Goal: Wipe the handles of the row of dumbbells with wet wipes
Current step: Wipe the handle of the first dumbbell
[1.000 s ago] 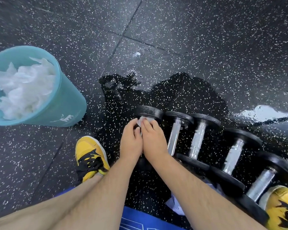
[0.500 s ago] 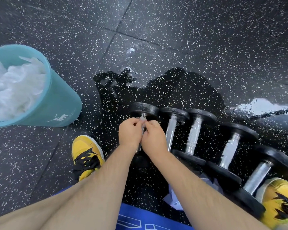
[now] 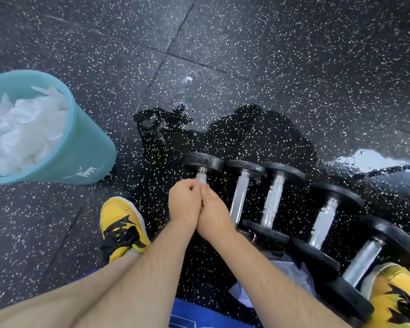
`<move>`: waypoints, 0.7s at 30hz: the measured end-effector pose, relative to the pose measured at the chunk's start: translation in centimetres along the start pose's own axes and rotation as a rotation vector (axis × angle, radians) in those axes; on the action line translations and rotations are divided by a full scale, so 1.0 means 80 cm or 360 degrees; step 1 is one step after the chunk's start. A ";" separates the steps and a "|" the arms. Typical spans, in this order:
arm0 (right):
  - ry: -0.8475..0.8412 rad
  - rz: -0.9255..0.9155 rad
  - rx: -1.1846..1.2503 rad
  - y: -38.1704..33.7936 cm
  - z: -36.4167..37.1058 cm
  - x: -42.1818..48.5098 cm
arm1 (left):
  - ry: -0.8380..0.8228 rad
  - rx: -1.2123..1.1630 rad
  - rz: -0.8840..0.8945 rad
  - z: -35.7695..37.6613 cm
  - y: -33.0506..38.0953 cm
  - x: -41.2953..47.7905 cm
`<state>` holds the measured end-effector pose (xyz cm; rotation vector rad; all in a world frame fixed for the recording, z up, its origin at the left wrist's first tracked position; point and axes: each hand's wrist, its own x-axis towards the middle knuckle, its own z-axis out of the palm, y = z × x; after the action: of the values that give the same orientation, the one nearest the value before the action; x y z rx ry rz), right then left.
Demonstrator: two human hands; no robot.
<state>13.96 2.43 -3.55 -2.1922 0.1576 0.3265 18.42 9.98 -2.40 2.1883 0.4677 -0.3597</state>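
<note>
The leftmost black-ended steel dumbbell (image 3: 204,160) lies first in its row on the speckled rubber floor (image 3: 270,67). The left hand (image 3: 185,202) and right hand (image 3: 214,214) clench a white wet wipe (image 3: 201,179) round its handle (image 3: 202,171). They have slid nearer, baring the far end, so wiping looks underway.

Compared with one second ago, I record that both hands have travelled back along the handle (image 3: 201,172) of the leftmost dumbbell (image 3: 204,160), toward the person. Earlier the fingertips were pressed up against the far weight head and covered that end of the bar. Now the left hand (image 3: 185,203) and right hand (image 3: 214,215) sit lower on it, knuckles together, and a short length of bare metal shows between fingertips and head. The wet wipe (image 3: 202,179), earlier a white wad against the head, now shows only as a small pale collar on the bar just beyond the fingertips. Most of this travel occurred in the first half second; since then the shift is slight.
</note>
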 end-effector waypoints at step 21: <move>-0.0069 0.0259 -0.0581 -0.006 -0.049 0.017 | 0.0189 -0.0029 0.0217 0.008 -0.001 0.026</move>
<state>16.08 -0.40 -1.38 -2.5363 0.2710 0.5284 20.22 9.93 -3.70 2.2177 0.3821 -0.1514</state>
